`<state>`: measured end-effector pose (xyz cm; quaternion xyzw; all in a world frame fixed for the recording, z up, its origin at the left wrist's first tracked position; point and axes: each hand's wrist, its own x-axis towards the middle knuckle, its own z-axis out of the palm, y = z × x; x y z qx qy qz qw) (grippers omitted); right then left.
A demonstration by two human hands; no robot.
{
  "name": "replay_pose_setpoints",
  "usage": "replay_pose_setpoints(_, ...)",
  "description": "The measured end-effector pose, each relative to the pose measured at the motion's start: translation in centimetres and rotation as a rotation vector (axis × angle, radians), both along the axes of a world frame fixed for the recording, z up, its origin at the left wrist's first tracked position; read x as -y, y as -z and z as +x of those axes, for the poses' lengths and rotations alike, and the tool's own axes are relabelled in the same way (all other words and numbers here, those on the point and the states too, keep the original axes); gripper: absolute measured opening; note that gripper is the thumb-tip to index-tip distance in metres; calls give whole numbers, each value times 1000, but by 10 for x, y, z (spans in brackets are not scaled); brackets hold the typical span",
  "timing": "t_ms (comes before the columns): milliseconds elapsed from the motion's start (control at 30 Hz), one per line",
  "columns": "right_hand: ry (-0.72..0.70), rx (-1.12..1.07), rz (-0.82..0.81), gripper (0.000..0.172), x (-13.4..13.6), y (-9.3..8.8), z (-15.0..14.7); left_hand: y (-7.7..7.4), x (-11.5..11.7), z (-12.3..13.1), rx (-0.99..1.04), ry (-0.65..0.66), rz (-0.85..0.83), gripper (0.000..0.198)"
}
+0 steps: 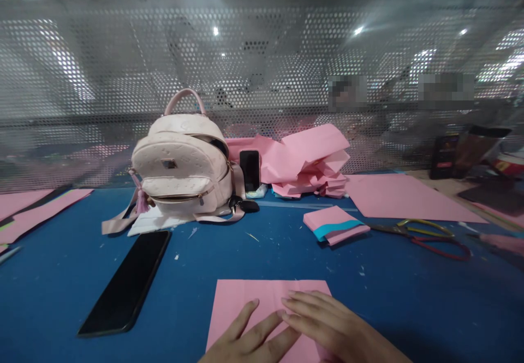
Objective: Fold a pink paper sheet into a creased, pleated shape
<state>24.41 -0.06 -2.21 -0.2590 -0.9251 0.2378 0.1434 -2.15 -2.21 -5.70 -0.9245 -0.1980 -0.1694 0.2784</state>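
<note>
Plainly, from my distant seat, I saw the pink paper lying nearer than the backpack and to its right. On the sheet rested the left hand, fingers spread wide, and the right hand, fingers held close together; neither gripped anything. Whether their fingertips touched, I couldn't tell. A black phone lay in front of the backpack; the scissors lay well to its right.
</note>
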Motion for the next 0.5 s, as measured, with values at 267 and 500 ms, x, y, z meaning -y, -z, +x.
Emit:
replay_pose_setpoints(267,-14,44,11,48,1,2,1,-2,-1,-1,-18,28,-25,39)
replay_pose_setpoints(500,-23,27,80,43,0,2,1,-2,1,-1,-14,21,-45,37)
